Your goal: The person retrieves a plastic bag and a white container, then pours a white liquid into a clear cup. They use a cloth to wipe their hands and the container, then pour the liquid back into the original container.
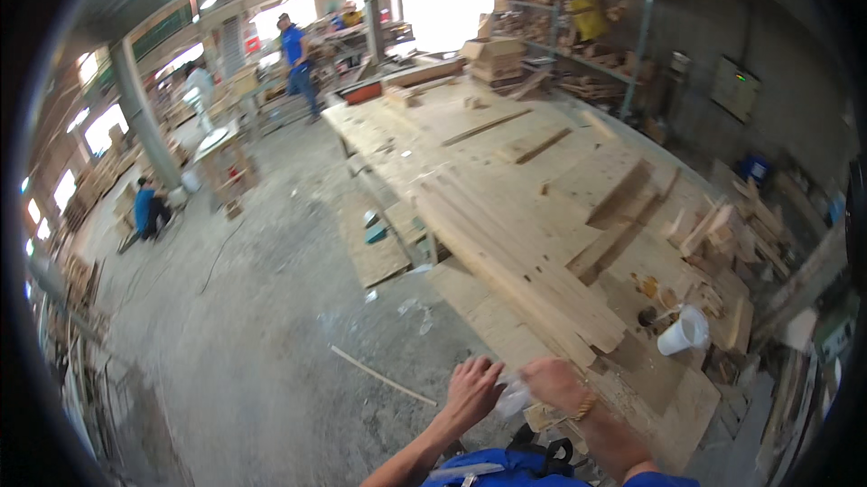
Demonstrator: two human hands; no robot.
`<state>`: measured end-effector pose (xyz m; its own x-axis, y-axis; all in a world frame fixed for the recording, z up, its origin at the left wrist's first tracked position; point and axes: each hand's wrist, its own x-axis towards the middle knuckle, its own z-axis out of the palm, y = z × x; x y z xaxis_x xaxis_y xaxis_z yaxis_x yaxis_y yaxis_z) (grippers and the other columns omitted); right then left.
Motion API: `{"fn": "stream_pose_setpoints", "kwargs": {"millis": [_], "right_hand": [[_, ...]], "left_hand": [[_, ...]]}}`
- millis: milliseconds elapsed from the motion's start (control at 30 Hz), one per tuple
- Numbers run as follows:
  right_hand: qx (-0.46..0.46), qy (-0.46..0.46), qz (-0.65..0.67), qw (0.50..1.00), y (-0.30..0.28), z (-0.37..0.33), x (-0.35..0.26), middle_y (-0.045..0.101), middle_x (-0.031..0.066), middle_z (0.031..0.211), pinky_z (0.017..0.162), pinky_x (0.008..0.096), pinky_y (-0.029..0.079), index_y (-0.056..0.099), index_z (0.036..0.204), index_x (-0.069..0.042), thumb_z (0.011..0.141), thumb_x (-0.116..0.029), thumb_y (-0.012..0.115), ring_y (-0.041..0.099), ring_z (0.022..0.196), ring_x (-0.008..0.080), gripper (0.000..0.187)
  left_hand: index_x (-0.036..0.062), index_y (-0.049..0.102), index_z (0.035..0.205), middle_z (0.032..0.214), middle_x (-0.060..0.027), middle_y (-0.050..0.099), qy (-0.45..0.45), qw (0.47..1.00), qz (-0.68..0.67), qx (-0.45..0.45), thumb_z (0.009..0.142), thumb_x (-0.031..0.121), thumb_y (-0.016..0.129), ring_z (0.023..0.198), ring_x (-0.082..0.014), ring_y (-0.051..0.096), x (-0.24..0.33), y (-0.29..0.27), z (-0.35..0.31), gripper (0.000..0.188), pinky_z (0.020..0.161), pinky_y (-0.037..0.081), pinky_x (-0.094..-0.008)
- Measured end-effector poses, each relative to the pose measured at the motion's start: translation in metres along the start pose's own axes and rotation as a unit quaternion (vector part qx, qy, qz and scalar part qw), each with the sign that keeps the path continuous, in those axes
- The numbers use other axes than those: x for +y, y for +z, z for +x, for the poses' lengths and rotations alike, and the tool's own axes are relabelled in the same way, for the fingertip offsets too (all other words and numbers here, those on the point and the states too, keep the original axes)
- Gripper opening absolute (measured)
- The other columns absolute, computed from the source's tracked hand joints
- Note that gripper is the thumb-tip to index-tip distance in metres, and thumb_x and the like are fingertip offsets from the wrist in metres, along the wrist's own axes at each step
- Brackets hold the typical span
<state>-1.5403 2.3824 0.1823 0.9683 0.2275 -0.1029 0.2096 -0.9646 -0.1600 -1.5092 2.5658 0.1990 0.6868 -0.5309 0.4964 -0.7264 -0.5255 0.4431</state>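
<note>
Close to my body, at the near edge of the wooden worktable (492,320), my two hands are held near each other. A crumpled piece of translucent plastic (513,396) lies between them; it looks like a thin bag or film. My left hand (473,389) has its fingers curled against the plastic's left side. On the other side, my right hand (553,384) is closed and slightly blurred, with the plastic at its fingers. Long pale planks (515,257) lie side by side along the table's left edge, just beyond my hands.
A white plastic tub (684,332) stands tilted at the right, near a pile of wood offcuts (722,229). Loose wooden strips (488,126) and a cardboard box (495,60) are farther along the table. One person (294,58) stands across the workshop; another (151,209) sits low at left.
</note>
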Motion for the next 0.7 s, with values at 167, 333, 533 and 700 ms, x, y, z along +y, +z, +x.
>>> {"fn": "stream_pose_setpoints", "kwargs": {"millis": [167, 333, 533, 700], "right_hand": [[0.001, -0.131, 0.099, 0.986, 0.025, 0.066, -0.034, 0.062, 0.0158, 0.084, 0.062, 0.0429, 0.049, 0.062, 0.089, -0.01, 0.085, -0.024, 0.047, 0.061, 0.074, 0.0316, 0.021], [0.306, -0.029, 0.126, 0.943, -0.178, 0.207, 0.034, 0.058, 0.0128, 0.061, 0.039, 0.0337, 0.041, 0.036, 0.12, 0.004, 0.084, -0.026, 0.05, 0.053, 0.045, 0.0211, 0.048], [0.175, -0.011, 0.351, 0.92, -0.244, 0.243, -0.025, 0.063, 0.0094, 0.066, 0.044, 0.0284, 0.047, 0.033, 0.128, 0.01, 0.078, -0.025, 0.055, 0.059, 0.049, 0.016, 0.065], [-0.024, -0.095, 0.428, 0.899, 0.005, 0.173, -0.07, 0.053, 0.0094, 0.064, 0.06, 0.0287, 0.042, 0.047, 0.123, 0.003, 0.084, -0.025, 0.052, 0.052, 0.062, 0.0143, 0.048]], "left_hand": [[0.0079, 0.063, 0.072, 0.068, -0.011, 0.056, -0.083, 0.993, 0.054, -0.06, 0.069, 0.009, 0.058, 0.069, -0.03, 0.057, -0.063, 0.004, -0.046, 0.007, 0.064, 0.046, -0.0404], [0.0057, 0.065, 0.077, 0.075, -0.0124, 0.059, -0.222, 0.974, 0.046, -0.001, 0.074, 0.01, 0.06, 0.071, -0.0315, 0.058, -0.077, -0.005, -0.06, 0.007, 0.062, 0.046, -0.0404], [0.0052, 0.062, 0.078, 0.076, -0.0129, 0.059, -0.364, 0.928, 0.057, 0.054, 0.076, 0.012, 0.061, 0.072, -0.0324, 0.058, -0.084, -0.014, -0.117, 0.007, 0.062, 0.045, -0.0409], [0.0054, 0.059, 0.072, 0.075, -0.0157, 0.058, -0.457, 0.888, 0.043, -0.021, 0.076, 0.012, 0.054, 0.071, -0.034, 0.059, -0.108, 0.068, -0.215, 0.009, 0.059, 0.046, -0.044]]}}
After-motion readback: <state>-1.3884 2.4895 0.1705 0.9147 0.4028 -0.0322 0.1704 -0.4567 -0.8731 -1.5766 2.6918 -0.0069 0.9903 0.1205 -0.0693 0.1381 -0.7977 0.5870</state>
